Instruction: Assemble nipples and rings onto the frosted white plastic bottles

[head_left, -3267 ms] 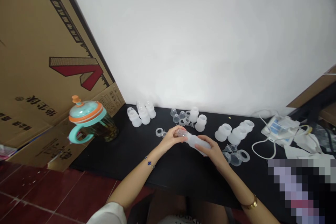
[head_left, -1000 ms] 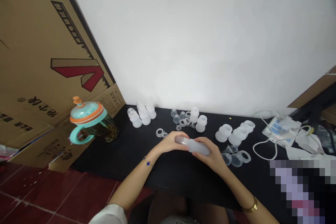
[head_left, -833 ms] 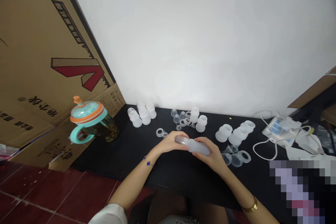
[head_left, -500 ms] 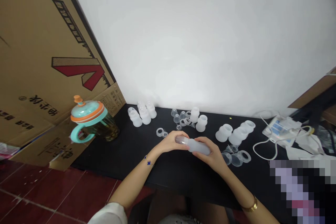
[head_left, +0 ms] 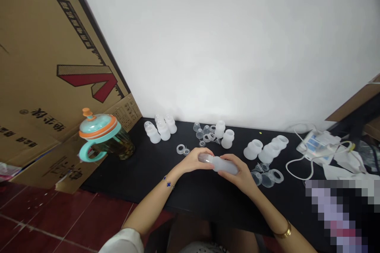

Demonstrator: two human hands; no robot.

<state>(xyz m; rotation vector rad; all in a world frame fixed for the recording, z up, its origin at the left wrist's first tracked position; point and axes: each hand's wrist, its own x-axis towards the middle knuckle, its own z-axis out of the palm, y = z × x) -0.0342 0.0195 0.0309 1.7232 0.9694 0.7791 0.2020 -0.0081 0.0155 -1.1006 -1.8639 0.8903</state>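
A white baby bottle with a clear domed cap lies on its side between my hands, above the front part of the black table. My left hand is closed around the capped end. The bottle's body is gripped by my right hand. Just beyond my left hand are a clear ring and a smaller piece. To the right of my right hand lie clear caps, a ring and small nipple parts.
Several capped bottles stand back left. Open bottles and loose clear parts sit at the back middle, more open bottles to the right. A teal jug stands left by a cardboard box; a white-cabled device lies right.
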